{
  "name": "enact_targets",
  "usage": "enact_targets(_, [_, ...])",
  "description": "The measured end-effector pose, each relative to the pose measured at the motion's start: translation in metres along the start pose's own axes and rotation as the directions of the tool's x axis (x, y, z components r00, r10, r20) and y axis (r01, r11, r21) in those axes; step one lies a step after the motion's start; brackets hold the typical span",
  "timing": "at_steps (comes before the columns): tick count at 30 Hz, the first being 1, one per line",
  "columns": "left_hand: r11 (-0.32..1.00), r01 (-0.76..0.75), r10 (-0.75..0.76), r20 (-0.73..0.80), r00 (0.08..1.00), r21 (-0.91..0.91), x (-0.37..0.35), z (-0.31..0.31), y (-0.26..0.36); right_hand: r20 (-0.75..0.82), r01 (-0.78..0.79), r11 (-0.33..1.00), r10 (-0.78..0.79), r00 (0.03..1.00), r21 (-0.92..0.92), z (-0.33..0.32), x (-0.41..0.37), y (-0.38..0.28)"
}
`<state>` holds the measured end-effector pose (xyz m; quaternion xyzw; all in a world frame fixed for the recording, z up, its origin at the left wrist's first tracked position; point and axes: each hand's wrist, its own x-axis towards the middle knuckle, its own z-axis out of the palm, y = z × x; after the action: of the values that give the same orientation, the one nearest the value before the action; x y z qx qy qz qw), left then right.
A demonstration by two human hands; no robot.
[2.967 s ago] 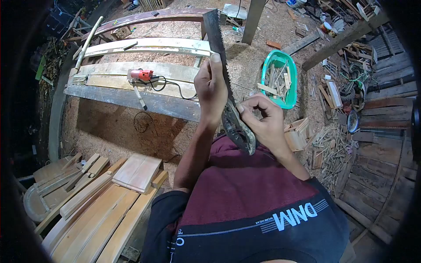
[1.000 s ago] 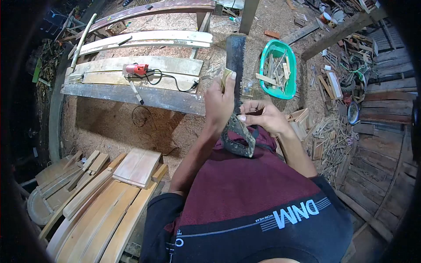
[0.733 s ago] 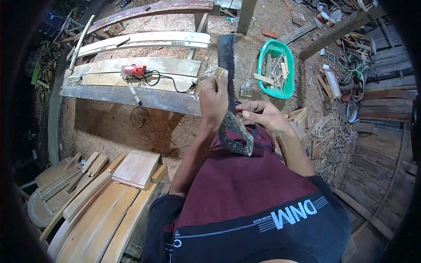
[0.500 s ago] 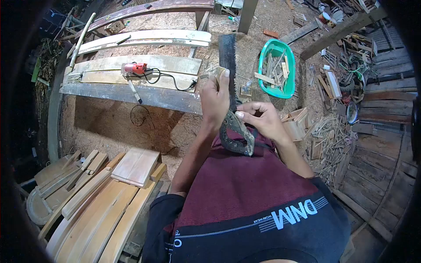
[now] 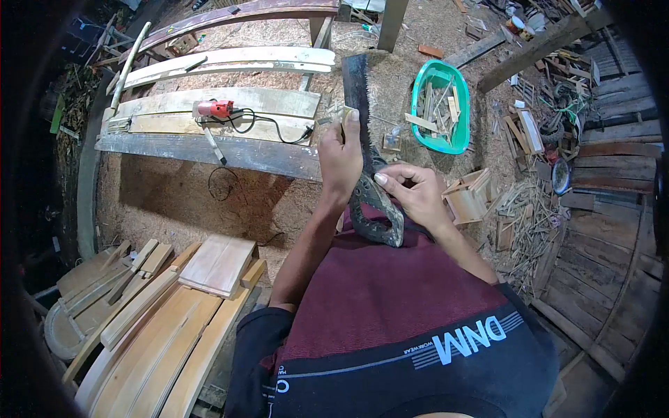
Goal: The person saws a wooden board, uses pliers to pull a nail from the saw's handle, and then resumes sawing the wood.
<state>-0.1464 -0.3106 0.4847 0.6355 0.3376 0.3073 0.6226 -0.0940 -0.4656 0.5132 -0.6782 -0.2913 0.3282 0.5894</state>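
A handsaw (image 5: 357, 87) stands upright in front of my chest, its dark blade pointing away and its teeth facing right. Its worn handle (image 5: 380, 224) rests near my maroon and black shirt. My left hand (image 5: 341, 153) is closed around the blade from the left, thumb pointing up. A small pale piece (image 5: 344, 113) shows by that thumb; I cannot make out what it is. My right hand (image 5: 416, 194) is closed in a pinch at the toothed edge, where blade and handle meet. Its fingertips touch the saw, and whatever else lies between them is hidden.
A red power tool (image 5: 214, 109) with a black cord lies on boards (image 5: 223, 144) at the left. To the right, a green tub (image 5: 446, 148) holds wood scraps. A wooden box (image 5: 468, 202) stands beside my right arm. Curved planks (image 5: 160, 334) lie lower left.
The saw's tip has tilted slightly left and down. Both hands keep their grip and have barely moved. More of the wooden box shows beside my right arm.
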Motion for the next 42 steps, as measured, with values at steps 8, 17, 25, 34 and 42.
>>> enact_targets(8, [0.993,0.020,-0.021,-0.005,1.000,-0.113,-0.001,0.002,-0.006,-0.003,-0.014,0.999,0.014,1.000,0.049,0.006,-0.005,0.004])
enact_targets(17, [1.000,0.015,-0.016,-0.038,0.999,-0.015,0.000,0.003,-0.012,-0.053,0.027,0.999,-0.028,0.998,-0.023,0.009,-0.008,0.009])
enact_targets(25, [0.999,0.053,-0.053,-0.032,0.998,-0.003,-0.003,0.003,0.005,-0.048,-0.082,0.994,0.086,0.995,0.074,0.005,-0.006,0.007])
enact_targets(34, [1.000,-0.015,0.016,-0.053,0.998,0.008,-0.002,0.008,-0.011,-0.079,-0.056,0.997,0.060,0.995,0.052,0.006,-0.008,0.004])
enact_targets(42, [1.000,-0.002,0.001,-0.052,0.999,-0.029,-0.005,0.007,-0.009,-0.106,-0.030,0.995,0.019,0.994,-0.094,0.010,-0.012,0.009])
